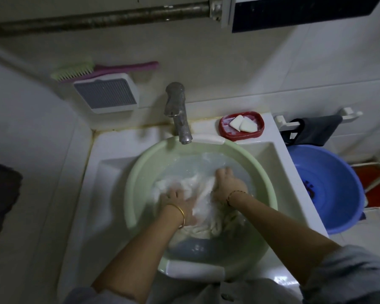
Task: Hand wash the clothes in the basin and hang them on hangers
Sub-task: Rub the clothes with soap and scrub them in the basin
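Observation:
A pale green basin [132,189] sits in the white sink, filled with cloudy water. A white, wet garment [204,200] lies bunched in it. My left hand [178,202] presses down on the garment's left part, fingers spread over the cloth. My right hand [228,183] is closed around a fold of the same garment at the right. Both wrists carry thin gold bangles. No hangers are in sight.
A metal tap [178,110] stands over the basin's far rim. A red soap dish [241,126] with two white soap pieces sits right of it. A blue basin [329,187] stands lower right, under a dark cloth [314,130] on a rail. Brushes [75,71] rest on the ledge.

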A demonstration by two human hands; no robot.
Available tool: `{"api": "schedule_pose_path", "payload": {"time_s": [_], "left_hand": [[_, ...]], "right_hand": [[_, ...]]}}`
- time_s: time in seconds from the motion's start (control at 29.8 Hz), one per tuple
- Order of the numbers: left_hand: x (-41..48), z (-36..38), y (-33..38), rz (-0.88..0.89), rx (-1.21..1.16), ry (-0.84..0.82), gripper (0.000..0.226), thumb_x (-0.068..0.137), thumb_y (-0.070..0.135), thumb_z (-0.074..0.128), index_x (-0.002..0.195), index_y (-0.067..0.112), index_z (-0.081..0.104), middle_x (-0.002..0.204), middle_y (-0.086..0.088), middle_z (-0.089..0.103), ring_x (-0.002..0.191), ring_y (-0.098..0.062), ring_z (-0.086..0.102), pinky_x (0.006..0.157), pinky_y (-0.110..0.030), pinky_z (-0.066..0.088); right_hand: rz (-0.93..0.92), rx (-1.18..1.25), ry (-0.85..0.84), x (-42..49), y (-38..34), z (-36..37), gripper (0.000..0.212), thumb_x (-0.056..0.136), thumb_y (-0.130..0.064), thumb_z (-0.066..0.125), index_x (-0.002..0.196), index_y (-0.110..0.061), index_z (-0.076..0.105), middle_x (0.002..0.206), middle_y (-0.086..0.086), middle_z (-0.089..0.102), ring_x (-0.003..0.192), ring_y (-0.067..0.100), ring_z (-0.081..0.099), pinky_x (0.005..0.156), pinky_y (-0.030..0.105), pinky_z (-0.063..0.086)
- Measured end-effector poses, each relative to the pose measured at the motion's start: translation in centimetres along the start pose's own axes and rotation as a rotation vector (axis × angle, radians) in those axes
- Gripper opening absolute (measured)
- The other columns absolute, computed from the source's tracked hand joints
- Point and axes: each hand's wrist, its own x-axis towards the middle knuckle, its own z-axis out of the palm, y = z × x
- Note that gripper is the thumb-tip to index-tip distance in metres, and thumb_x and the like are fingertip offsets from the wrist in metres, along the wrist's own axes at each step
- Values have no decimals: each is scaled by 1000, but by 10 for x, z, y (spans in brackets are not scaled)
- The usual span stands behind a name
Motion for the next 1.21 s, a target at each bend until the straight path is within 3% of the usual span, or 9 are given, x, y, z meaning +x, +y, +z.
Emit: {"api": "schedule_pose_path", "payload": {"time_s": [0.13, 0.27, 0.4, 0.5, 0.64, 0.74, 0.91, 1.08, 1.21], "left_hand": [[-10, 0, 18, 0, -4, -55, 74, 91, 51, 42, 151, 25, 7, 156, -19, 1, 143, -39, 5, 113, -56, 13], [-10, 6, 17, 82, 2, -29, 66, 91, 44, 41, 147, 13, 23, 152, -18, 19, 140, -35, 20, 113, -51, 21], [-19, 0, 7, 229, -136, 41, 44, 87, 37, 49, 126, 16, 51, 132, -14, 50, 123, -33, 46, 102, -38, 36], [-20, -1, -2, 197, -386, 154, 44, 85, 41, 58, 119, 14, 58, 123, -11, 59, 116, -28, 53, 94, -31, 38], [-25, -4, -10, 95, -645, 379, 72, 79, 33, 73, 140, 15, 40, 139, -11, 43, 129, -25, 39, 105, -28, 31], [-38, -13, -9, 127, -737, 462, 107, 70, 35, 80, 150, 15, 12, 154, -13, 17, 143, -23, 16, 116, -32, 18], [-50, -20, 0, 204, -896, 524, 142, 56, 44, 87, 148, 21, -18, 158, 0, -5, 146, -19, 1, 119, -39, 15], [-56, -13, 12, 314, -1100, 725, 120, 40, 50, 90, 133, 43, 16, 145, 3, 29, 136, -10, 32, 113, -31, 31], [-58, -18, 27, 196, -1279, 681, 110, 32, 61, 86, 121, 8, 52, 120, -1, 61, 109, -5, 58, 96, -32, 50]], "right_hand": [[-135, 3, -144, -1, -2, 7, 53, 89, -21, 53, 135, -18, 25, 140, 14, 37, 111, 40, 53, 92, 46, 44], [-147, 77, -298, 0, -6, 4, 82, 92, -23, 54, 152, -24, -2, 154, 15, 24, 135, 37, 33, 110, 45, 28], [-99, -37, -298, 12, -4, 9, 47, 91, -27, 57, 134, -12, 48, 140, 14, 48, 126, 32, 46, 107, 42, 36], [-125, 48, -80, 5, -1, -4, 45, 79, -34, 67, 118, -14, 56, 119, 10, 58, 109, 29, 55, 95, 38, 45], [-197, 333, 81, -20, 1, -45, 52, 67, -31, 79, 112, -14, 58, 108, 6, 62, 100, 24, 59, 88, 36, 50], [-278, 543, 143, -48, -7, -77, 33, 69, -14, 79, 95, -14, 58, 84, -1, 62, 80, 16, 59, 70, 29, 49], [-329, 926, 118, -93, -37, -119, 22, 70, -1, 72, 82, -14, 59, 73, 5, 61, 67, 20, 59, 63, 30, 50], [-339, 1366, -5, -118, -64, -145, 34, 52, -8, 62, 86, -4, 59, 75, 15, 54, 66, 27, 57, 62, 33, 47], [-302, 1727, -309, -137, -81, -152, 36, 57, -2, 55, 93, -1, 55, 85, 18, 53, 74, 31, 54, 77, 37, 47]]}}
